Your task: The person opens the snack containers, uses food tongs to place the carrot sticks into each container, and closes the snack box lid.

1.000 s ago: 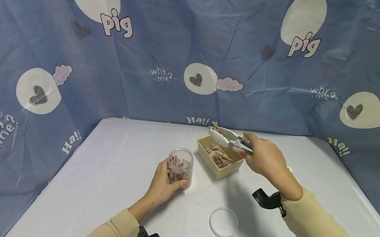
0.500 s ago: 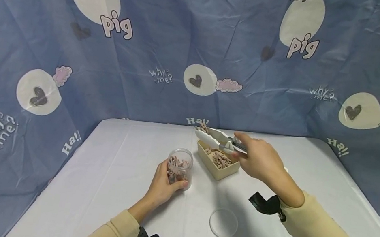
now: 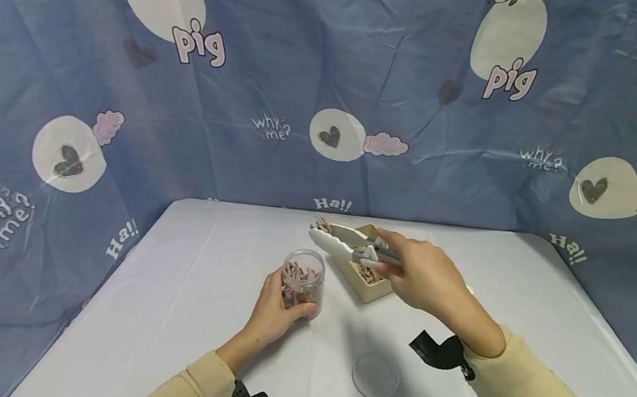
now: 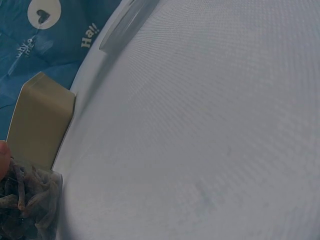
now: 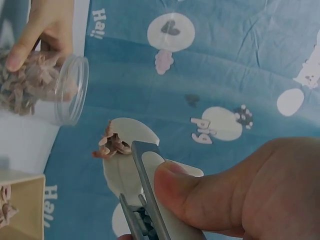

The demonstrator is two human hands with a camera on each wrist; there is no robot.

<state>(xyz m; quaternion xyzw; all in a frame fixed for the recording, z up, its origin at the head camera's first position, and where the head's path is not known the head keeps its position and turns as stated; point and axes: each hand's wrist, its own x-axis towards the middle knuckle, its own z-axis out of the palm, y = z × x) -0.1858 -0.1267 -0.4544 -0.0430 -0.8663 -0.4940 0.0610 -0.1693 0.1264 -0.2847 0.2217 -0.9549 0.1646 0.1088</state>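
Note:
My left hand [image 3: 271, 318] grips a clear, open-topped jar [image 3: 310, 293] by its side, thumb across the front. Brownish, twig-like dried pieces [image 5: 37, 82] fill a good part of it. My right hand [image 3: 427, 276] holds tongs [image 3: 342, 243] with white scalloped heads and grey handles. A small clump of the same dried pieces [image 5: 114, 146] is pinched at the tong tips, above and just behind the jar's mouth. Beneath the tongs stands a beige rectangular box [image 3: 363, 289] with more dried pieces [image 3: 369, 275] inside, partly hidden by the tongs and right hand.
A clear round lid [image 3: 375, 376] lies on the white tablecloth [image 3: 210, 264], nearer to me and right of the jar. Behind the table hangs a blue printed curtain [image 3: 273, 171]. A black wrist mount [image 3: 438, 351] juts out below my right wrist.
My right hand has moved left and slightly down, carrying the tongs and their clump from over the beige box towards the jar. The left hand and jar stay in place.

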